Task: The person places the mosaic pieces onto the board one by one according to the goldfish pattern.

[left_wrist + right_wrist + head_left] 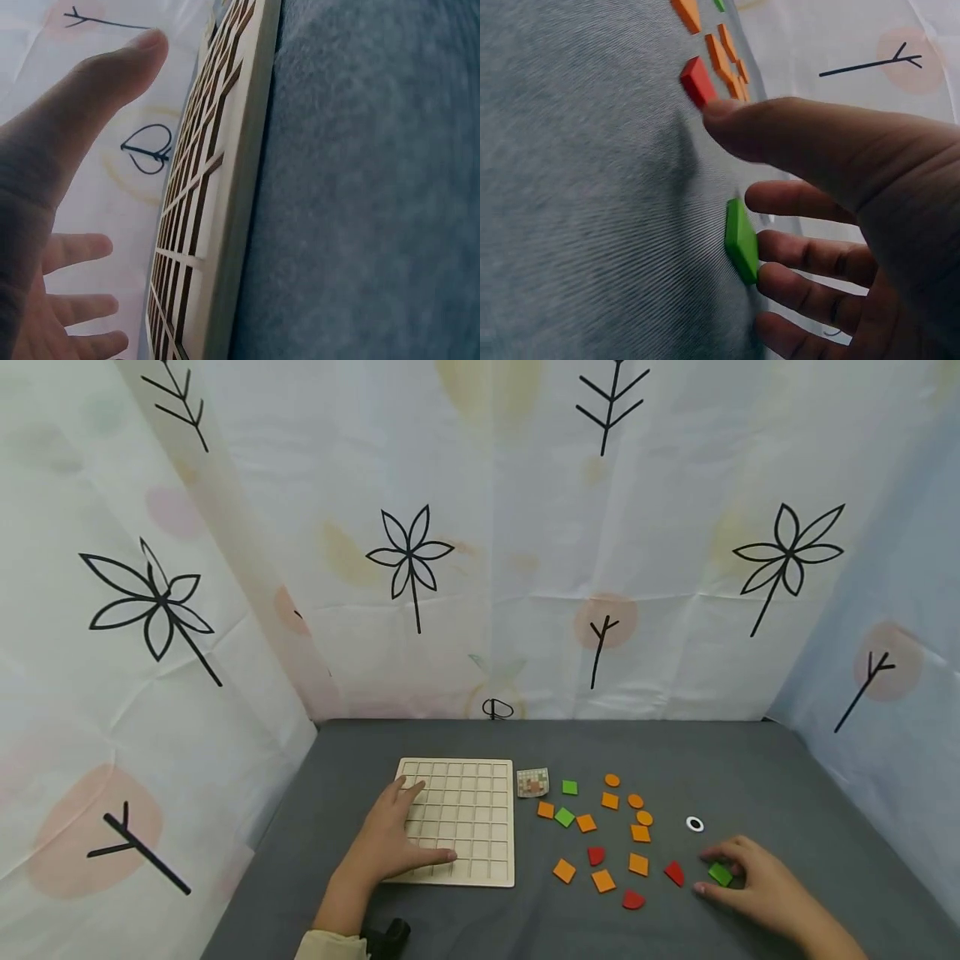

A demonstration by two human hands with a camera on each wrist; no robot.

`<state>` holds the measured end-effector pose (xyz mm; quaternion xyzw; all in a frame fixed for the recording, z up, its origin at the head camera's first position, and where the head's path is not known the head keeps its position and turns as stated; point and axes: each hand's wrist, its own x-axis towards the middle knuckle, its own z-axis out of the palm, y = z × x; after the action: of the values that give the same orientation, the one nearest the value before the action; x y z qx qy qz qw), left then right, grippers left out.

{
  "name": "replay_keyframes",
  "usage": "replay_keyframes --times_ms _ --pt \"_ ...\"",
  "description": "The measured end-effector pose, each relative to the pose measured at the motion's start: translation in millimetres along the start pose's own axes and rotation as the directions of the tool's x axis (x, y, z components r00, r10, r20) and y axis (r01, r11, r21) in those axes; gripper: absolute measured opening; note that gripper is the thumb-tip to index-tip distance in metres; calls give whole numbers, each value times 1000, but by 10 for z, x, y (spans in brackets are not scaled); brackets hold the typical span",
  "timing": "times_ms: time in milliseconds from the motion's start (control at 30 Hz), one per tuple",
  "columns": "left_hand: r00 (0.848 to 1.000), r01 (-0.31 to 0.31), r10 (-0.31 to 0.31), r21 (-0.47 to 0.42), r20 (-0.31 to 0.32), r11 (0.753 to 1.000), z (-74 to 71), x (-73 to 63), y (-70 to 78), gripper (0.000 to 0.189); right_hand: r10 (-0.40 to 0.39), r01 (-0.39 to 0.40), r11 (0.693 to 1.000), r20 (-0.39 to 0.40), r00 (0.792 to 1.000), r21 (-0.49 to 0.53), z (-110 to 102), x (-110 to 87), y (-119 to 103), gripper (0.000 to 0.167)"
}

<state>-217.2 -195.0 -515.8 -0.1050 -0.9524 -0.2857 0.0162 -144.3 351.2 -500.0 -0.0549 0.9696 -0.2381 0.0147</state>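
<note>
"Where's the green square [720,874]?"

"Well right of the board [483,818], by the right grip [768,887], which is unclenched, thumb apart. Probably light and stiff; pinch opposite edges. It's flat, bright, straight-sided."

"And the left grip [386,839]?"

"Spread at the board's left side, grasping nothing."

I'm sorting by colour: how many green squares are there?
3 visible: one green square farthest back, another between two orange squares, a third beside the right hand.
</note>
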Motion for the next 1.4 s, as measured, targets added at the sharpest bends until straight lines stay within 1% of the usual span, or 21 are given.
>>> replay_keyframes --times_ms 67,233,300,433,600,733,767,800,900,933,1000,1067,1133,1200,1267,1400 --pt "1000 22 -22 -18 20 1000 14 -7 -30 134 -10 10 1000 -3 1000 2 22 -24 28 42" --pt "996 59 -56 -40 65 997 41 -16 -94 146 -26 27 1000 -59 998 15 49 -47 68 40" --pt "995 62 -58 -46 85 997 53 -29 -116 150 -6 6 1000 -66 998 8 45 -55 79 40" --pt "991 75 -68 -51 119 996 90 -67 -165 159 31 -32 999 -56 998 -8 38 -80 93 36" --pt "990 63 -58 -34 128 997 126 -97 -192 162 13 -11 1000 -92 996 20 58 -115 93 29" --pt "988 63 -59 -29 143 998 138 -106 -193 163 -2 4 1000 -122 992 13 78 -114 97 27" --pt "987 67 -62 -30 147 997 142 -106 -195 163 -15 16 1000 -142 990 8 87 -115 100 27" --pt "987 69 -63 -34 149 997 142 -107 -196 163 -44 45 999 -176 984 5 100 -114 107 27" --pt "987 69 -62 -38 151 997 141 -110 -192 164 -115 115 993 -258 959 -14 111 -106 105 29" --pt "987 70 -63 -37 151 997 136 -114 -193 164 -122 122 992 -267 956 -17 102 -91 88 29" --pt "986 71 -65 -36 153 997 126 -119 -193 165 -112 111 994 -257 960 -18 67 -48 28 28" --pt "986 74 -67 -35 153 997 121 -123 -196 165 -84 83 996 -213 973 -12 23 11 -64 26" --pt "986 77 -70 -36 152 996 120 -125 -199 166 -74 76 997 -169 983 2 -1 77 -172 25" --pt "986 77 -71 -34 152 996 123 -127 -206 166 -108 113 993 -154 982 26 2 150 -286 24" --pt "985 79 -74 -28 153 996 130 -129 -211 167 -158 168 984 -149 976 58 16 227 -406 24" --pt "986 74 -73 -1 151 997 156 -125 -221 168 -257 274 956 -156 954 101 81 404 -660 24"
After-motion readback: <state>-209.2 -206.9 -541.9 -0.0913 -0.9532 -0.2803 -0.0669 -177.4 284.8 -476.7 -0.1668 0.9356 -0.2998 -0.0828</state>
